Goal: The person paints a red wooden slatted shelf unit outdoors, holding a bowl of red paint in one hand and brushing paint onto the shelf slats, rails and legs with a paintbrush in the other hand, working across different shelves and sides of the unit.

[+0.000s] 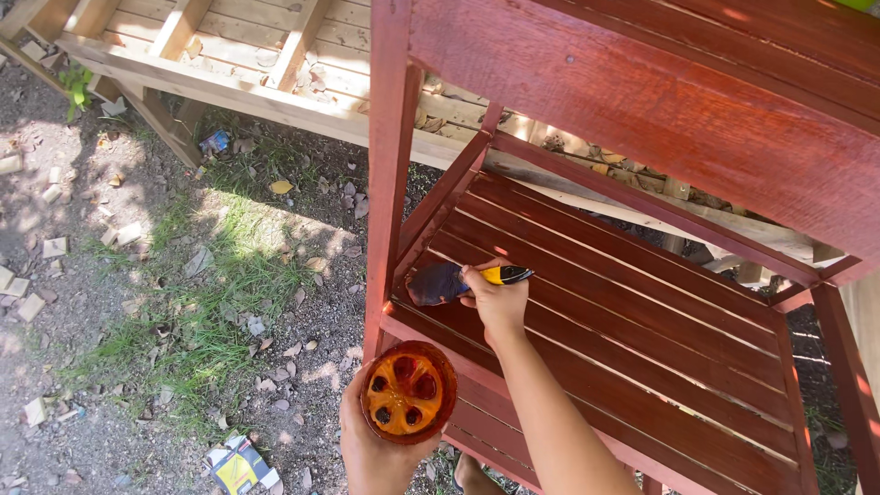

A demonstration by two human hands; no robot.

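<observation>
Brush (454, 280): lying flat, its wide stained head pressing on the left end of a slat, its yellow and black handle pointing right.
Container (408, 392): round, sitting upright and open, coated red-brown, showing an orange inside with dark round patches, hovering just below the shelf's front rail.
Slatted shelf (642, 312): wooden, glistening red-brown.

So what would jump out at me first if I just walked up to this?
The big red-stained wooden shelf fills the right side, glossy in the sun. On its lower slats, the right hand presses a dark, stain-soaked brush with a yellow handle. Below it, the left hand holds a round cup of orange-red stain over the grass.
</observation>
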